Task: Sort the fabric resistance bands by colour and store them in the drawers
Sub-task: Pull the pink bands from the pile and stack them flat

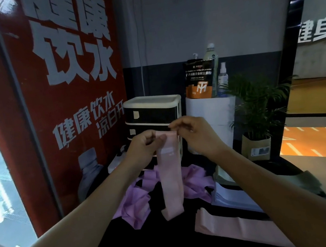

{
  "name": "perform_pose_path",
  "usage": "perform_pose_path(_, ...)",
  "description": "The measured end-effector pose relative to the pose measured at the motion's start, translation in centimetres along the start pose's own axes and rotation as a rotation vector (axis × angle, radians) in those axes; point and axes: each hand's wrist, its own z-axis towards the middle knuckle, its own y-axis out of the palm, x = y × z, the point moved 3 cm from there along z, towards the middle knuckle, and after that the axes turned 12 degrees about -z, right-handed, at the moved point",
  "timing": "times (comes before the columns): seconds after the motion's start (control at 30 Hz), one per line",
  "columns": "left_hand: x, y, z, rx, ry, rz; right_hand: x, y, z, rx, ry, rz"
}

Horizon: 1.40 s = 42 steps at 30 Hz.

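A pale pink fabric band (170, 180) hangs straight down in front of me, held up by its top edge. My left hand (143, 148) pinches the top left corner between thumb and fingers. My right hand (196, 133) pinches the top right corner. Behind the band stands a small black-and-white drawer unit (152, 112), its drawers closed as far as I can see. A heap of purple bands (139, 202) lies on the dark table below. Another pale pink band (232, 225) lies flat on the table at the lower right.
A red poster wall (62, 94) rises on the left. A white cylinder (211, 121) to the right of the drawers carries a black supplement pouch (200, 79) and bottles. A potted palm (257, 111) stands further right. A stack of papers (235, 198) lies by the bands.
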Motion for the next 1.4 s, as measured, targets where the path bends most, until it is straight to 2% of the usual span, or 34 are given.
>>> perform_pose_path(0.07,0.2,0.1,-0.1,0.007,-0.001,0.030,-0.3,-0.2,0.1,-0.017,0.006,0.012)
perform_pose_path(0.17,0.7,0.4,-0.2,-0.011,-0.011,0.015,-0.9,0.2,-0.1,-0.142,-0.044,-0.089)
perform_pose_path(0.27,1.0,0.5,-0.3,-0.015,-0.023,0.048,-1.0,0.3,-0.2,-0.115,-0.069,-0.163)
perform_pose_path(0.4,1.1,-0.1,-0.5,0.091,0.030,0.223,-1.5,0.0,-0.1,-0.102,-0.096,-0.195)
perform_pose_path(0.57,0.9,1.6,-1.7,-0.124,-0.033,0.147,-1.0,-0.8,0.1,-0.003,-0.005,-0.084)
perform_pose_path(0.73,1.1,3.7,-1.8,-0.196,0.004,0.199,0.4,-2.2,-0.9,-0.001,0.078,-0.016)
perform_pose_path(0.83,0.7,5.0,-1.7,-0.264,-0.049,0.195,0.9,-3.4,-1.6,0.057,0.090,-0.060)
perform_pose_path(0.97,-0.9,6.9,-2.9,-0.375,-0.171,0.126,3.4,-6.3,-2.8,0.248,0.288,0.000)
perform_pose_path(1.17,-4.5,6.6,-5.5,-0.498,-0.275,0.370,8.6,-10.8,-7.7,0.432,0.586,-0.007)
perform_pose_path(1.27,-5.2,6.0,-6.3,-0.518,-0.299,0.630,10.9,-12.4,-11.0,0.501,0.685,-0.016)
perform_pose_path(1.4,-6.0,5.3,-7.1,-0.480,-0.356,0.613,13.7,-13.4,-15.0,0.529,0.801,-0.081)
